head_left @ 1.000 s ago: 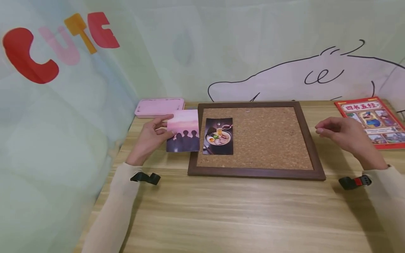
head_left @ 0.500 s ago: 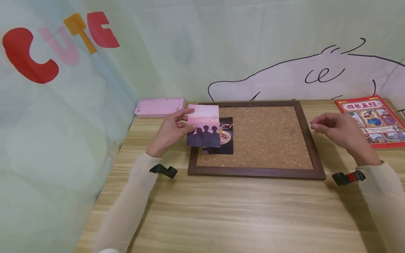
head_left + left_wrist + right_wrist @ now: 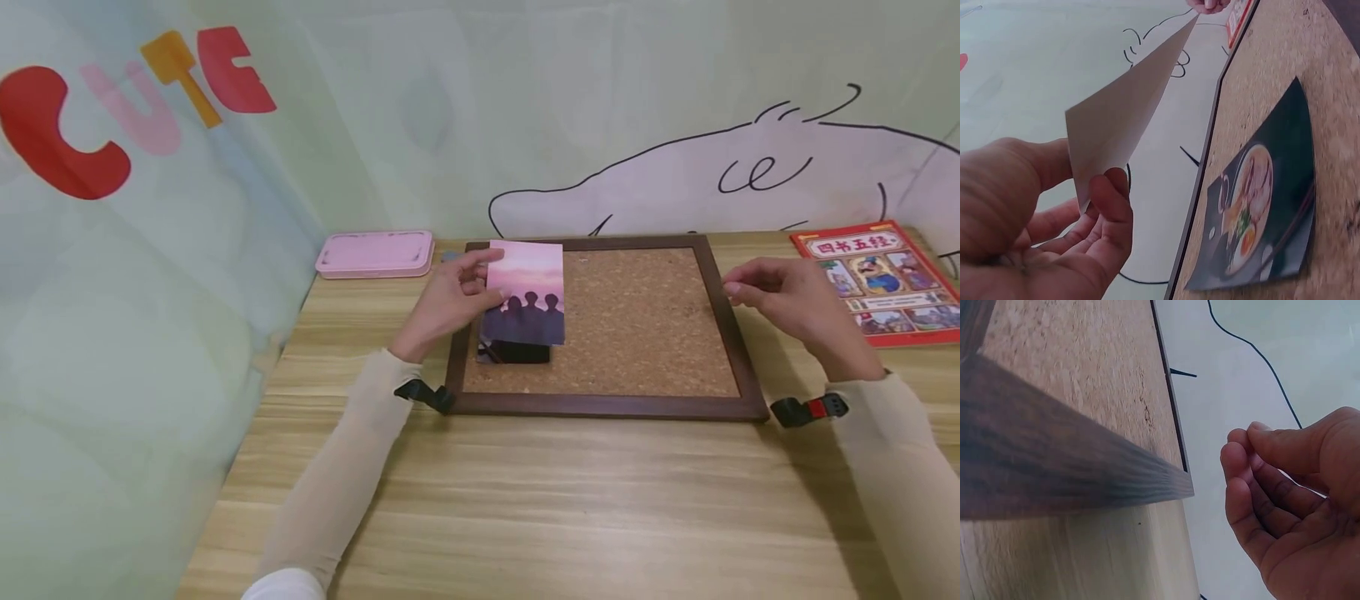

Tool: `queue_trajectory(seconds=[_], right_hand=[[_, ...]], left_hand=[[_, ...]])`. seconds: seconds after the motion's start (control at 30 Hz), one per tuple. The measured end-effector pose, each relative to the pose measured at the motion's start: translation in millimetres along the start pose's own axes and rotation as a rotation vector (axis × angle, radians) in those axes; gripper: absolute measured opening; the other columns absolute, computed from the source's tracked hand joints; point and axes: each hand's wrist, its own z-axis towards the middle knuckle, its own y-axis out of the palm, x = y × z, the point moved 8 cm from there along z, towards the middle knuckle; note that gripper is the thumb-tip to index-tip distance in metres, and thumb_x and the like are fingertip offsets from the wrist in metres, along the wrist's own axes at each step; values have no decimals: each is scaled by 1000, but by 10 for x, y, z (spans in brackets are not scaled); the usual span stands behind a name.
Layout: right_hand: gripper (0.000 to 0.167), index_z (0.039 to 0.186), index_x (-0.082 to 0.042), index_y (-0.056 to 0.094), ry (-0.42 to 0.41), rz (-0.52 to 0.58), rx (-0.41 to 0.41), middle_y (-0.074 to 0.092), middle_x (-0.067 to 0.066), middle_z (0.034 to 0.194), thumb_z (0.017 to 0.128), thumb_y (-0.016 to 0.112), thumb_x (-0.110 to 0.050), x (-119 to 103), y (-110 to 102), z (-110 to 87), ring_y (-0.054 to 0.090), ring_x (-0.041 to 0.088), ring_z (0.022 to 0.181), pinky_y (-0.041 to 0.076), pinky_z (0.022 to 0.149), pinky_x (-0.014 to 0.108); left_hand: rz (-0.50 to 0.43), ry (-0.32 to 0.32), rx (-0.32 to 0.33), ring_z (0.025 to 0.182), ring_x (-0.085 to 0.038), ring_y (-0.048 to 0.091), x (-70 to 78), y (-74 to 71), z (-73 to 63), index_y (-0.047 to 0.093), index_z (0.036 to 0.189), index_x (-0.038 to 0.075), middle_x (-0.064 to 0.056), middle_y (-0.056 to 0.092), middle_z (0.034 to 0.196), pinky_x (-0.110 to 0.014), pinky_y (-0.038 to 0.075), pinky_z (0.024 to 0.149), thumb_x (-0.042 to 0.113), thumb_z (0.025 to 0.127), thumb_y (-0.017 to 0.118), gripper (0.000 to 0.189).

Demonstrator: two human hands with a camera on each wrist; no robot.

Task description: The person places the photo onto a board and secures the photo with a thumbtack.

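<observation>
My left hand (image 3: 448, 302) pinches a photo print (image 3: 527, 292) by its left edge, thumb in front in the head view. It shows dark silhouettes under a pink sky. The left wrist view shows its pale back (image 3: 1119, 103). The print is held above a framed cork board (image 3: 645, 333), partly covering a noodle-bowl photo (image 3: 1254, 212) that lies on the cork. My right hand (image 3: 787, 296) hovers by the board's right frame. In the right wrist view its fingers (image 3: 1235, 464) are loosely curled, the thumb tip meets the index finger, and nothing shows between them.
A pink tin case (image 3: 375, 254) lies at the back left of the wooden table (image 3: 540, 500). On the right is a red illustrated book (image 3: 885, 283). A small pale spot, possibly a pin (image 3: 583, 259), shows near the cork's top edge. A printed cloth (image 3: 420, 108) hangs behind.
My left hand has carried the silhouette photo rightward and slightly up, from beside the board to over the noodle-bowl photo. My right hand has shifted a little left toward the frame.
</observation>
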Motion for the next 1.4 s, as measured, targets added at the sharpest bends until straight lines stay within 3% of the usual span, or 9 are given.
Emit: queue_trajectory(seconds=[0.13,0.37,0.53,0.63,0.73,0.9,1.03,1.17,1.4], right_hand=[[39,124,-5,74,9,16,5,78,-9,96,105,68,-38,-17,23,11,66,-3,83,49,71,17],[38,123,-3,73,1,64,15,69,-30,83,105,70,-36,-76,33,8,67,-3,83,50,71,17],[36,122,-2,74,-18,75,13,68,-30,81,105,71,-33,-142,44,23,67,0,83,51,72,17],[35,122,-2,73,-24,82,5,68,-30,81,105,70,-32,-166,48,37,67,2,83,52,72,17],[37,124,-1,72,-23,90,-2,68,-30,81,105,70,-33,-171,54,56,67,1,83,52,74,17],[38,127,1,71,-13,104,-18,71,-25,87,106,70,-31,-169,77,80,67,-3,84,51,76,13],[39,128,-1,70,11,84,-32,76,-13,99,106,68,-33,-168,103,83,67,-2,87,49,77,11],[37,126,-3,72,12,65,-20,78,-1,106,106,69,-33,-204,123,93,67,2,87,51,76,13],[36,127,-3,72,13,75,-23,79,-3,106,106,69,-32,-241,139,115,66,-1,86,50,76,12]], left_hand=[[-1,10,-10,71,-8,60,31,134,45,59,153,11,-15,66,121,-20,48,65,6,96,77,60],[-5,24,-28,79,-13,65,65,355,165,60,152,11,-17,63,127,-21,55,72,7,95,78,60],[6,14,-40,81,-12,65,77,484,246,59,153,11,-18,60,131,-21,55,73,9,95,78,61],[5,16,-57,69,-11,58,100,559,280,57,154,12,-18,59,132,-22,48,58,11,96,77,62],[-66,-16,-107,53,-11,45,116,673,293,54,156,16,-16,56,134,-27,37,46,10,98,74,62],[-126,-54,-168,41,-11,33,138,868,336,50,159,18,-11,56,132,-27,28,40,9,101,72,63],[-69,20,-156,56,-10,47,200,989,412,52,157,9,-16,59,128,-21,40,48,4,98,74,63],[-5,69,-142,84,-13,62,239,1099,488,54,155,4,-20,60,126,-20,52,70,3,95,76,64],[69,79,-145,80,-10,62,251,1250,600,57,153,5,-15,62,119,-19,50,70,8,93,79,64]])
